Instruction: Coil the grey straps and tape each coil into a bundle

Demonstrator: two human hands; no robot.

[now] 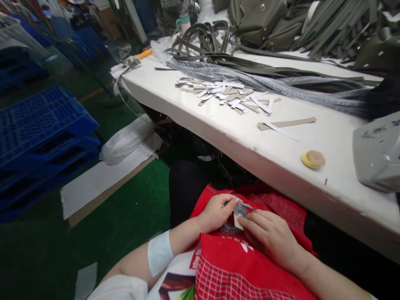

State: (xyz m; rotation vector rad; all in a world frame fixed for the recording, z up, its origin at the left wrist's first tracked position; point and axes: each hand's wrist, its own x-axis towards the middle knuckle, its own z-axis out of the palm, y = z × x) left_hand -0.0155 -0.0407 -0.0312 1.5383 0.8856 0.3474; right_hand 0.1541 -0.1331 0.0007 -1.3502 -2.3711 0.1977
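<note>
Over my lap, my left hand (221, 210) pinches one end of a thin grey strip (247, 206). Its other end lies at the fingertips of my right hand (269, 233), which is closed too. A small cream-coloured piece (238, 221) shows by the right fingertips; I cannot tell what it is. Between the hands and just below them lies more grey, shiny material (230, 228), partly hidden by the fingers. Under both hands is a red apron (243, 258) with checked parts.
A white table (281, 154) runs alongside, holding cut paper strips (225, 93), a yellow-edged roll (313, 159), dark green straps (212, 58) and bags (259, 21). Left on the floor are blue pallets (46, 125) and a board (109, 175) with a plastic-wrapped bundle (126, 139).
</note>
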